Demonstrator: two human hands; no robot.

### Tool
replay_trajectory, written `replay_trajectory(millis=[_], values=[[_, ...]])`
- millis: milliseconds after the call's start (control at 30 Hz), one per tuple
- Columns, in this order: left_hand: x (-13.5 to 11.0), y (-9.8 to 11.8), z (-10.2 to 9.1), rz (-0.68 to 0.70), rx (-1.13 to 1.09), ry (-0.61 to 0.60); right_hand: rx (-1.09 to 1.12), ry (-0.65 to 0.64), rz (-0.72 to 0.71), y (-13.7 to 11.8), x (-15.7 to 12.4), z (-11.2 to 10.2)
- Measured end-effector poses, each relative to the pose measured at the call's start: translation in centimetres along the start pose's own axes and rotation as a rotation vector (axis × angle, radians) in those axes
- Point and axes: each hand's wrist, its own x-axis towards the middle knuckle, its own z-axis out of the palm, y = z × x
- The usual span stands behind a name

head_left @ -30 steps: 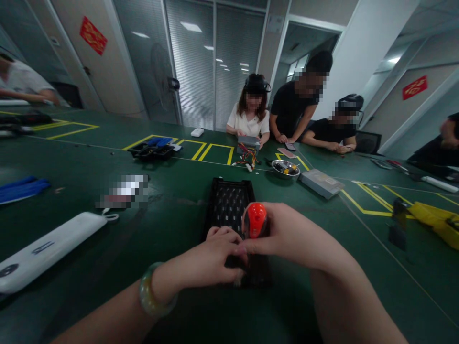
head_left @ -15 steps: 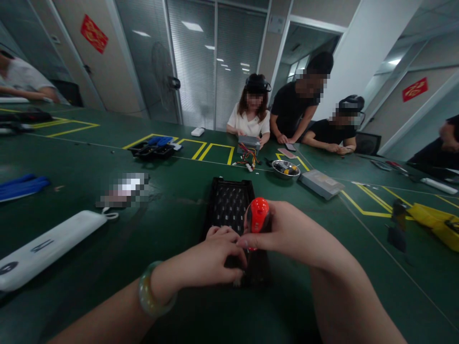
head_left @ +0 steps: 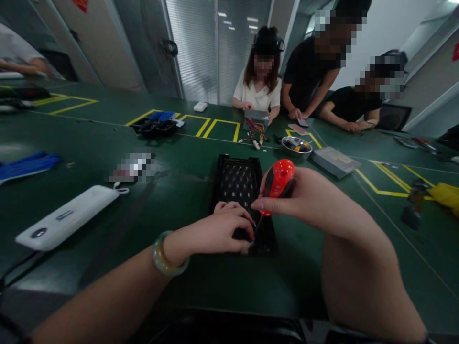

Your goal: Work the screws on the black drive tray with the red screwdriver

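The right hand is closed around the red handle of a screwdriver. Its fingers wrap the handle from the far side, and the thumb lies along the near side, stretched toward the left. The handle is tilted, its top leaning to the right, and the thin shaft goes down toward the near part of a black panel. Whether the tip touches something there, I cannot tell with certainty.

The left hand rests on the left side of this panel, with its palm down and its fingers bent. The thumb and the forefinger are separated by a dark gap, and their ends come near to each other, just beside the shaft. I cannot tell if they pinch some small part between them. On the left wrist there is a pale green and yellowish bracelet.

The black panel lies on the green table, in front of the person, and its far part, which carries many small light marks, is not covered by the hands.
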Motion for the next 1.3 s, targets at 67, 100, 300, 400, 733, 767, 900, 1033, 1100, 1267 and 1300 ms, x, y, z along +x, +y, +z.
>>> replay_trajectory(millis=[67,100,300,400,733,767,900,1033,1100,1267,1300], values=[[0.04,-0.06,0.0,0.001,0.006,-0.002,-0.004,0.016,-0.021,0.18,0.03,0.0],[0.05,-0.09,-0.02,0.0,0.008,-0.001,-0.006,0.026,-0.032,0.24,0.02,0.0],[-0.01,-0.09,-0.18,-0.013,0.011,-0.012,0.06,0.047,-0.098,0.07,-0.24,0.04],[0.01,-0.1,-0.1,-0.023,0.01,-0.024,0.102,0.006,-0.12,-0.19,-0.27,0.17],[-0.05,-0.03,-0.03,-0.043,0.041,-0.03,-0.029,0.008,-0.078,0.28,0.2,0.81],[-0.06,0.0,-0.06,-0.045,0.042,-0.028,-0.028,0.002,-0.077,0.26,0.18,0.81],[-0.07,0.09,-0.15,-0.044,0.038,-0.027,-0.014,-0.03,-0.068,-0.04,0.04,0.66],[-0.07,0.04,-0.17,-0.044,0.019,-0.033,-0.023,-0.038,-0.041,-0.36,-0.01,0.53],[-0.05,-0.03,-0.13,-0.048,0.014,-0.033,-0.028,-0.039,-0.027,-0.41,0.02,0.54],[-0.05,-0.12,0.07,-0.046,0.004,-0.016,-0.025,-0.057,0.026,-0.35,0.03,0.54],[-0.05,-0.11,0.1,-0.047,-0.001,-0.01,-0.022,-0.065,0.039,-0.35,-0.02,0.54]])
